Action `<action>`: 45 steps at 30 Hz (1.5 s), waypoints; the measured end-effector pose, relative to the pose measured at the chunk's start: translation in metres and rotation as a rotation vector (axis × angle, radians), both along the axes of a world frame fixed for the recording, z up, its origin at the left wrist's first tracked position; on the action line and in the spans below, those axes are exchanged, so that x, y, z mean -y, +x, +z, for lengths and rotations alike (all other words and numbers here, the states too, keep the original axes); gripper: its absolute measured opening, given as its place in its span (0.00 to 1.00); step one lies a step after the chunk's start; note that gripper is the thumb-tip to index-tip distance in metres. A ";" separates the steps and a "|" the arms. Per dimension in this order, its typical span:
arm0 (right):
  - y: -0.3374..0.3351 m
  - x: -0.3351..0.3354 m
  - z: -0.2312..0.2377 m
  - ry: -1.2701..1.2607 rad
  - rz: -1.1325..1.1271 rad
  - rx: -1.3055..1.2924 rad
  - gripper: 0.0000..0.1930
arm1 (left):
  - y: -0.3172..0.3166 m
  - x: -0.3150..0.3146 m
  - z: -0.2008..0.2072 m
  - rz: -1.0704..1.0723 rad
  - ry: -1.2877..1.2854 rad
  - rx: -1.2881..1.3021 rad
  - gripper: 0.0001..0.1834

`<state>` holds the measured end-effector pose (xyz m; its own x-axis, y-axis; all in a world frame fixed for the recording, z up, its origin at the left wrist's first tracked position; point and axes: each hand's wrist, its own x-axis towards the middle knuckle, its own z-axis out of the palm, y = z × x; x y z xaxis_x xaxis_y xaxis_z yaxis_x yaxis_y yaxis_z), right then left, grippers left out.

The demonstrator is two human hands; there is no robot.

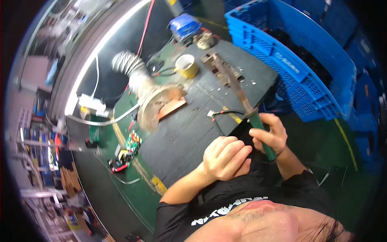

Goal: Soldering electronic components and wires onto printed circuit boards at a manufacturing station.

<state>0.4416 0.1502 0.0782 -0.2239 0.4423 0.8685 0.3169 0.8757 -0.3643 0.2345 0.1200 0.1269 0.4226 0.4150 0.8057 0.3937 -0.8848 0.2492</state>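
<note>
Head view: your right hand (271, 135) is wrapped tight around the green handle of a long, rusty tool (238, 90). The tool lies slanted over the dark worktop (189, 137), its tip pointing away from you. Your left hand (225, 157) is curled into a fist just beside the tool handle; you can't tell if it holds anything. A red and black wire (221, 113) lies near the tool. Behind the tool sit a yellow tape roll (187, 65) and a blue crate (290, 60).

A glaring strip lamp (100, 52) lights the scene; fisheye edges bend, dark and blurred.
</note>
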 end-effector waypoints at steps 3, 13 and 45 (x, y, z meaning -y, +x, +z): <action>0.059 -0.017 0.028 0.119 -0.326 0.050 0.17 | 0.032 -0.047 0.042 -0.048 0.173 -0.121 0.12; 0.219 -0.027 0.070 -0.223 -1.205 0.130 0.12 | 0.238 -0.309 0.046 -0.111 0.070 -0.654 0.11; 0.217 -0.035 0.065 -0.479 -1.200 0.000 0.11 | 0.357 -0.400 0.016 -0.421 -0.098 -1.042 0.06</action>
<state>0.6589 0.1857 0.1428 0.5278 0.6310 0.5685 0.8096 -0.1714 -0.5613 0.5914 0.5202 0.1430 0.9912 0.1224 -0.0496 0.1249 -0.9909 0.0495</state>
